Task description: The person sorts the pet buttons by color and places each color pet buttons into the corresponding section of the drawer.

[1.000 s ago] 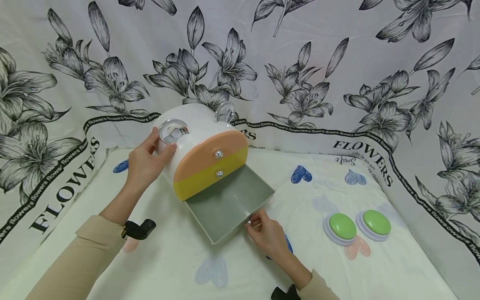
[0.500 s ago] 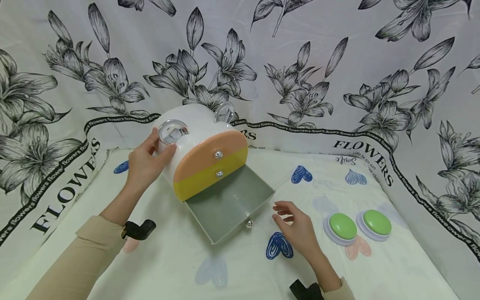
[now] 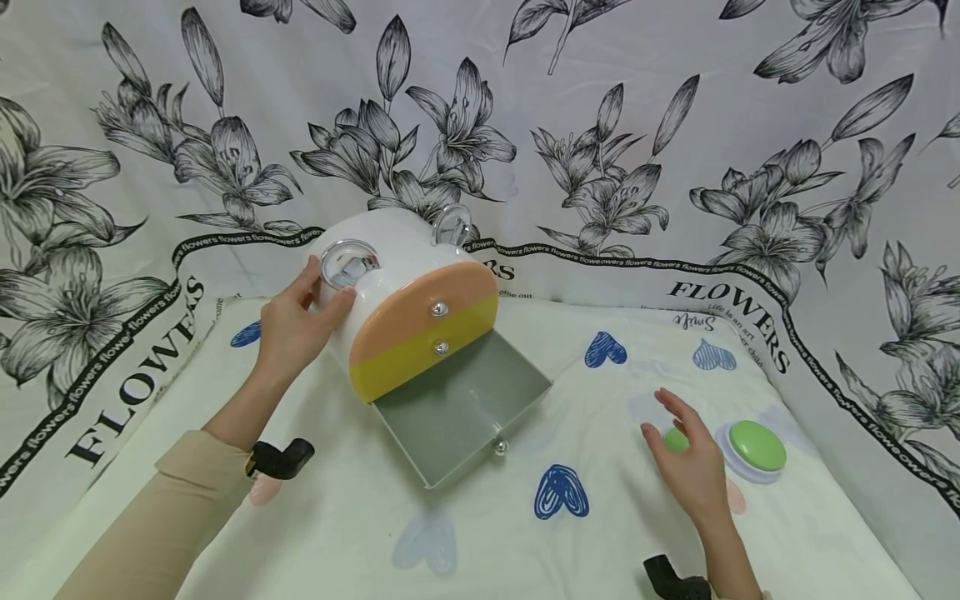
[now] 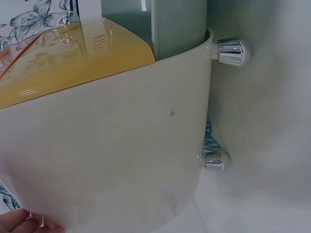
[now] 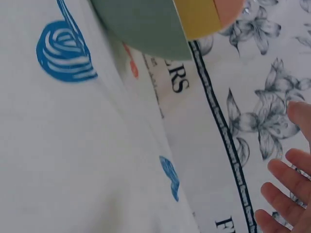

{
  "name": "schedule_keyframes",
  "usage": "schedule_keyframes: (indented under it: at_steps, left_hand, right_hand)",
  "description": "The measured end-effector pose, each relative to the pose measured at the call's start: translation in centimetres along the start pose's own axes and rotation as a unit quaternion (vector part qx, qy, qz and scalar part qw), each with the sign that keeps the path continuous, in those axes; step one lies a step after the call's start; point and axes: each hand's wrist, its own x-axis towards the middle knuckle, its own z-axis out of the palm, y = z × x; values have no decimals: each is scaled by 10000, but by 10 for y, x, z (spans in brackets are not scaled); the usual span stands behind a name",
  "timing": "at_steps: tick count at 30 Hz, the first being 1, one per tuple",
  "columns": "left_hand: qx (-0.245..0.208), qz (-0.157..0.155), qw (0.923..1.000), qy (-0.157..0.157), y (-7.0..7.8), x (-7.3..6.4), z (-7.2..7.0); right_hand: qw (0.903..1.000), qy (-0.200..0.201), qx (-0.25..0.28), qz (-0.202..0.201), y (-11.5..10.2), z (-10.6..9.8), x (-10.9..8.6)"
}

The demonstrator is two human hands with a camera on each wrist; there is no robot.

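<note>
A small white drawer cabinet (image 3: 408, 229) with a rounded front and silver ear-like rings stands left of centre. Its bottom drawer (image 3: 457, 408), grey-green inside, is pulled out and holds nothing. Above that, an orange drawer front (image 3: 401, 308) and a yellow drawer front (image 3: 405, 358) are closed, each with a silver knob. My left hand (image 3: 296, 329) holds the cabinet's left side beside the nearer ring (image 3: 347, 262); its fingertips (image 4: 22, 223) show low in the left wrist view. Over the left green button (image 3: 675, 439), partly covering it, my right hand (image 3: 693, 471) hovers with fingers spread and nothing in them.
A second green button (image 3: 757, 446) on a pale base sits at the right. White cloth with blue hearts (image 3: 561, 492) covers the surface. Behind rises a flower-printed curtain (image 3: 600, 192). Silver feet (image 4: 233, 52) show under the cabinet in the left wrist view.
My right hand has let go of the bottom drawer's knob and moved right, to above the left green button. The drawer stays pulled out, and my left hand has kept its place.
</note>
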Motion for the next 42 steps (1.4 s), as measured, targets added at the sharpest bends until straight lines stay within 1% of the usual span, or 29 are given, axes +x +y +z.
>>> schedule_keyframes:
  at_steps: [3,5,9,13,17,22,28,31,42]
  left_hand:
    - [6,1,10000,4,0,0,0]
    - [16,-4,10000,10,0,0,0]
    - [21,-15,10000,17,0,0,0]
    - [6,-59,10000,-2,1,0,0]
    - [27,-78,10000,2,1,0,0]
    - [19,-60,10000,1,1,0,0]
    - [24,-34,10000,10,0,0,0]
    - [32,-39,10000,22,0,0,0]
    - [41,-36,10000,56,0,0,1]
  right_hand:
    - [9987,-194,-123,445,12,-14,-1]
    - [9961,-435,-201,736,18,-22,-2]
    - [9897,-898,-240,1092,31,-32,-6]
    - [9828,-1313,-473,1206,43,-36,-8]
    - [9779,-1594,-707,1150,54,-37,-10]
    - [9762,-1673,-894,1052,62,-35,-14]
    - [9736,-1697,-1042,1119,66,-36,-20]
    - [9736,-1646,-1106,1127,67,-37,-20]
    - [9697,-1729,-1190,1249,68,-38,-18]
